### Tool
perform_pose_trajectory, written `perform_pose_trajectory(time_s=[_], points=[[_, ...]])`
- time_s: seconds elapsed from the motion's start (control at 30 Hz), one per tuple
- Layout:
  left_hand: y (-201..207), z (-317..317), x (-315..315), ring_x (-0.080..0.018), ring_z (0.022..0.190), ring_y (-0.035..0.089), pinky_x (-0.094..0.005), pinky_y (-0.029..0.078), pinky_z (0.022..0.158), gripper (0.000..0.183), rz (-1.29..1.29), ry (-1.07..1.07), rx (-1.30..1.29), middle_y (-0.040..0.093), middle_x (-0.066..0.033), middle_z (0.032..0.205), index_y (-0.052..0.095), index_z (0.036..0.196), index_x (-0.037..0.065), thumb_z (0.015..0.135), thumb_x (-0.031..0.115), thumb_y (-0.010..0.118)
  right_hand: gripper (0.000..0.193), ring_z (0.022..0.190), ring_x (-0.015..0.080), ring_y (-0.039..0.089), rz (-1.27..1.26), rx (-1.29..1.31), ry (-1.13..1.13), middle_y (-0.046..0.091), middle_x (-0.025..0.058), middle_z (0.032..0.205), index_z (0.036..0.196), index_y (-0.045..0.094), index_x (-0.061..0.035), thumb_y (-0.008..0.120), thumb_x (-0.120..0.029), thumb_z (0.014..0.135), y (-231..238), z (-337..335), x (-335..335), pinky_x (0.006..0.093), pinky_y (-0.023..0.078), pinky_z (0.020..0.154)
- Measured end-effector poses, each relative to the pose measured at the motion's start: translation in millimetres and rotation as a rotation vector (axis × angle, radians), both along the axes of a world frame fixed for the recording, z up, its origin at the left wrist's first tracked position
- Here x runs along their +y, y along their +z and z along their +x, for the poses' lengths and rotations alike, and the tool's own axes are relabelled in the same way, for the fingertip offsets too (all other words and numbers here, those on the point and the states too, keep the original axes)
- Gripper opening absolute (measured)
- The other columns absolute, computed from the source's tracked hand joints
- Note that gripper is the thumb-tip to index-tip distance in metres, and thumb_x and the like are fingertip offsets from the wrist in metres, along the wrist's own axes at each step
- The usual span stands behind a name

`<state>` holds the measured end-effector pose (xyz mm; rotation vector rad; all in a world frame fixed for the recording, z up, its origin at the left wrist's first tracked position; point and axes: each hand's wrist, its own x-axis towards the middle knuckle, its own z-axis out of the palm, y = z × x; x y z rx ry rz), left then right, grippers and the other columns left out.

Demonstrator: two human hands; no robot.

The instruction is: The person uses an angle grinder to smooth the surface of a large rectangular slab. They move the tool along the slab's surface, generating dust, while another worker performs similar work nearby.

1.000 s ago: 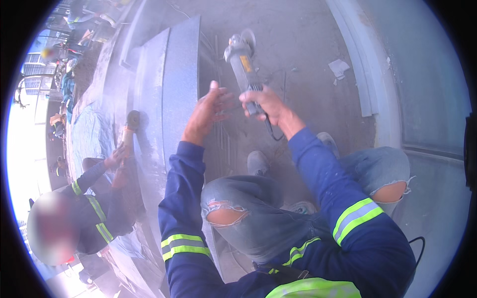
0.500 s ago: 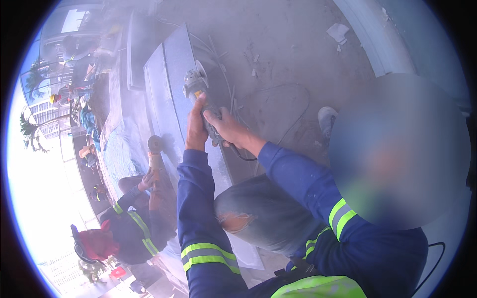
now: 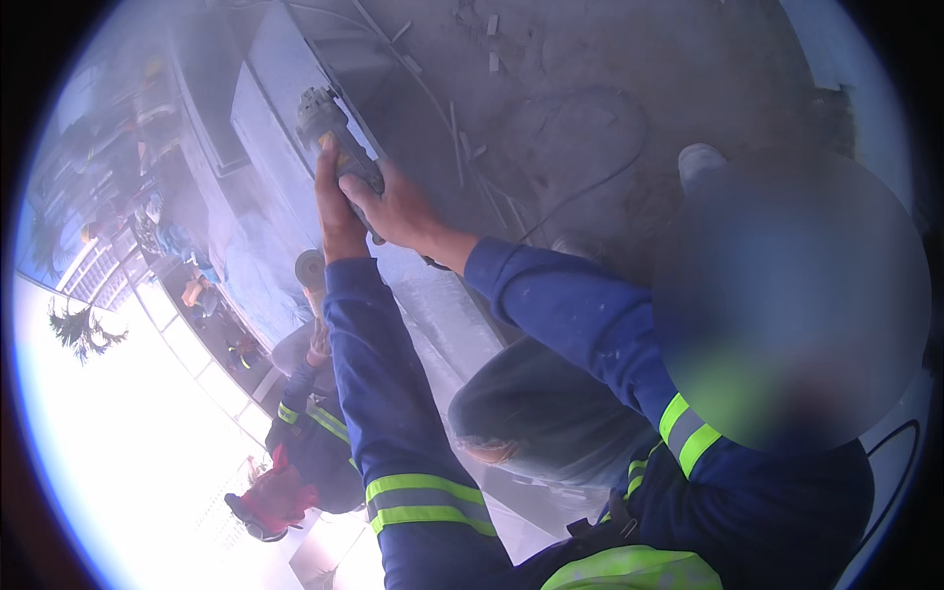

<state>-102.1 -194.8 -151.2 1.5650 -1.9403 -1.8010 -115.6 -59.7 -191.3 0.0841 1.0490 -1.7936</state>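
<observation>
An angle grinder (image 3: 346,147) is held out ahead of me in both hands. My left hand (image 3: 339,216) grips it close to the head, and my right hand (image 3: 401,208) wraps round the body behind. The grinder's head is at the edge of a large grey slab (image 3: 280,84); its disc is mostly hidden, so I cannot tell whether it touches. Part of a dark cord shows below my right wrist.
At lower left a co-worker in a red head covering (image 3: 280,492) holds another grinder (image 3: 311,270). Narrow offcuts (image 3: 455,128) and a looping cable (image 3: 610,177) lie on the dusty ground. A shoe (image 3: 700,162) is at right. Dust hazes the far left.
My hands and the grinder have shifted left and up in the view, and the head now sits over the slab's edge. The view has turned, with the co-worker appearing lower and further right.
</observation>
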Motion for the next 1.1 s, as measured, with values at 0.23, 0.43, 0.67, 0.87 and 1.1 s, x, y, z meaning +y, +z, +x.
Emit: perform_pose_trajectory(time_s=[0.23,0.43,0.67,0.87,1.1], points=[[-2.8,-4.2,0.9,-0.0215,0.093,0.074,-0.0369,0.061,0.082,0.053,0.024,-0.001,0.046,0.075,-0.0082,0.109,0.068,0.138,0.006,0.11,0.051,0.07,0.085,0.101,0.0402,0.083,0.012,-0.01,0.022,0.079,0.0313,0.12,0.155,0.053,0.0134,0.065,-0.057,0.109,-2.0,-9.6,-1.1,0.0481,0.065,0.091],[-5.9,-1.5,-10.4,-0.0269,0.098,0.075,-0.041,0.063,0.085,0.068,0.028,-0.019,-0.023,0.075,-0.0161,0.116,0.066,0.139,0.003,0.104,0.061,0.074,0.071,0.075,0.0253,0.079,-0.055,-0.146,-0.009,0.078,0.0189,0.103,0.151,0.056,0.0088,0.067,-0.049,0.111,7.2,-13.3,8.4,0.0391,0.063,0.063],[-13.7,-0.3,-19.6,-0.0296,0.1,0.076,-0.0431,0.064,0.086,0.07,0.011,-0.032,-0.035,0.075,-0.0198,0.116,0.063,0.143,0.003,0.105,0.061,0.072,0.067,0.076,0.0253,0.079,-0.044,-0.179,0.019,0.078,0.019,0.105,0.146,0.061,0.0069,0.068,-0.05,0.111,3.0,-14.0,4.9,0.0384,0.062,0.061],[-12.2,0.8,-24.2,-0.0304,0.099,0.076,-0.0437,0.065,0.086,0.072,0.033,-0.053,-0.045,0.075,-0.0214,0.117,0.061,0.145,0.003,0.106,0.063,0.071,0.071,0.095,0.0315,0.082,-0.015,-0.131,-0.004,0.079,0.0227,0.113,0.148,0.061,0.006,0.066,-0.054,0.111,2.1,-12.6,1.4,0.044,0.065,0.079],[-7.5,-3.5,-20.7,-0.0303,0.096,0.077,-0.0427,0.066,0.085,0.073,0.031,-0.05,-0.053,0.075,-0.02,0.116,0.061,0.144,0.002,0.106,0.063,0.071,0.069,0.098,0.0325,0.082,-0.011,-0.11,-0.056,0.078,0.0239,0.117,0.15,0.059,0.0054,0.066,-0.052,0.112,0.8,-8.1,-8.5,0.0446,0.065,0.082]])
